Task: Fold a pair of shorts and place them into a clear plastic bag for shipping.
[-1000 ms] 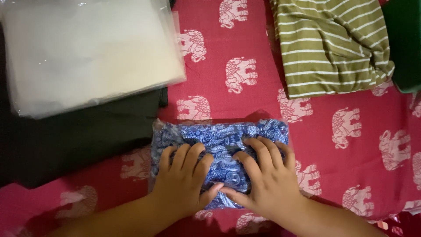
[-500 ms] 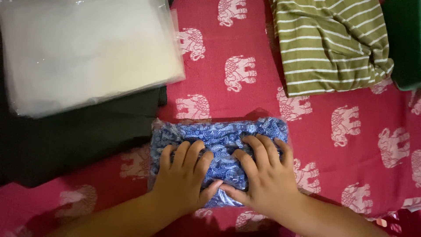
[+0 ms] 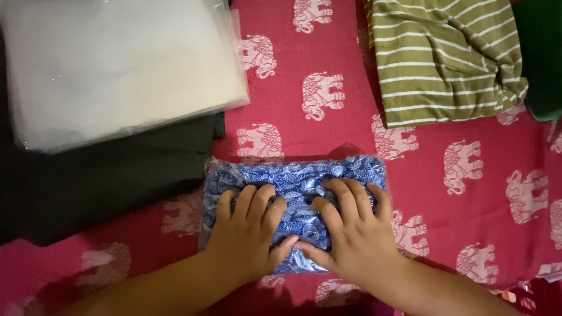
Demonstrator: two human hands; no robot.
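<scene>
A folded blue patterned cloth in a clear plastic wrap (image 3: pixel 293 178) lies on a red bedsheet printed with white elephants (image 3: pixel 328 70). My left hand (image 3: pixel 246 231) presses flat on its left half, fingers spread and pointing away from me. On the right half rests my right hand (image 3: pixel 351 231), also flat with fingers apart. The two thumbs touch at the middle near the cloth's front edge. Both palms cover much of the cloth's near side.
A stack of clear plastic bags (image 3: pixel 117 64) lies at the upper left on a dark folded garment (image 3: pixel 99 181). A green and white striped garment (image 3: pixel 439 58) sits at the upper right, beside a dark green cloth (image 3: pixel 541 52) at the frame's edge.
Both hands stay pressed on the wrapped blue cloth; the fingers have shifted only slightly on its surface. Nothing else has moved.
</scene>
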